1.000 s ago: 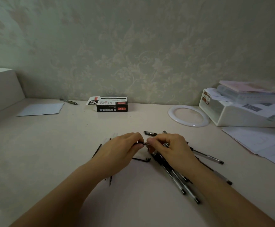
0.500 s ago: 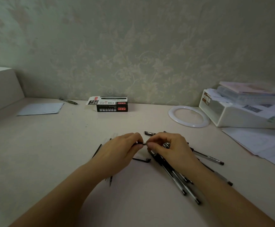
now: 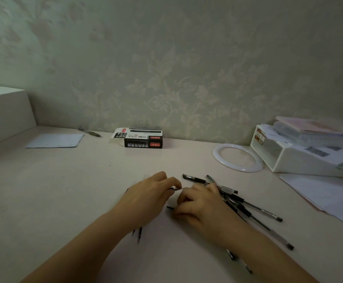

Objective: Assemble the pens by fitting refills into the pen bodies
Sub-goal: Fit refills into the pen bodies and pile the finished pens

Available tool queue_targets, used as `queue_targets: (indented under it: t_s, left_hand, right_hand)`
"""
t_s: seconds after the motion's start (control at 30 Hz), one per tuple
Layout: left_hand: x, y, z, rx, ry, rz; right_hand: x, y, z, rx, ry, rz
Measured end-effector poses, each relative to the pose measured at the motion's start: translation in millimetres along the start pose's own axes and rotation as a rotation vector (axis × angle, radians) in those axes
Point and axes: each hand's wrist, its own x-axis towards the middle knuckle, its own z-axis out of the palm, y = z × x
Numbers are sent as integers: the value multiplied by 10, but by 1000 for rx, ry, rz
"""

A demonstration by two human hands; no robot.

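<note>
Left hand (image 3: 146, 196) pinching pen body (image 3: 171, 189), long axis pointing right toward curled right hand (image 3: 199, 203) just beside, grip contents unclear, pen pile (image 3: 238, 201) beyond

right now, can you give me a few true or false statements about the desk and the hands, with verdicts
1. Both hands meet over the desk, the left hand pinching a thin pen part. True.
2. The pile of pens lies left of the left hand. False: it lies under and beside the right hand.
3. The black refill box stands near the wall. True.
4. The white ring sits on the refill box. False: it lies flat on the desk, beside the white tray.
</note>
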Motion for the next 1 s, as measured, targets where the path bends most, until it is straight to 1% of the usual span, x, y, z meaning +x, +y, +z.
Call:
queue_targets:
  t_s: [0.07, 0.2, 0.33, 0.43, 0.5, 0.57, 0.63, 0.7, 0.77, 0.87, 1.0]
  left_hand:
    - [1, 4, 13, -9, 1, 8]
    - [-2, 14, 26, -33, 15, 8]
    - [-5, 13, 53, -58, 43, -17]
    - [-8, 12, 71, -90, 62, -43]
    - [-3, 22, 73, -121, 93, -53]
    - [2, 42, 63, -178, 138, -62]
    - [6, 82, 56, -244, 180, -61]
    - [7, 138, 55, -295, 212, -48]
    - [-1, 196, 57, -336, 236, -39]
    - [-17, 239, 65, -377, 248, -50]
    - [-3, 236, 81, -391, 286, -54]
  right_hand:
    - [11, -18, 4, -24, 13, 13]
    - [-7, 24, 22, 10, -2, 101]
    - [-12, 59, 21, 7, 27, 93]
    - [-14, 61, 6, 17, 126, 87]
    - [-10, 70, 10, 41, 237, 155]
    - [-1, 73, 0, 193, 379, 298]
    - [3, 68, -36, 477, 469, 476]
    - [2, 39, -73, 789, 427, 587]
    - [-3, -1, -90, 1001, 394, 642]
    - [20, -37, -92, 1161, 452, 797]
    - [35, -27, -41, 1219, 456, 901]
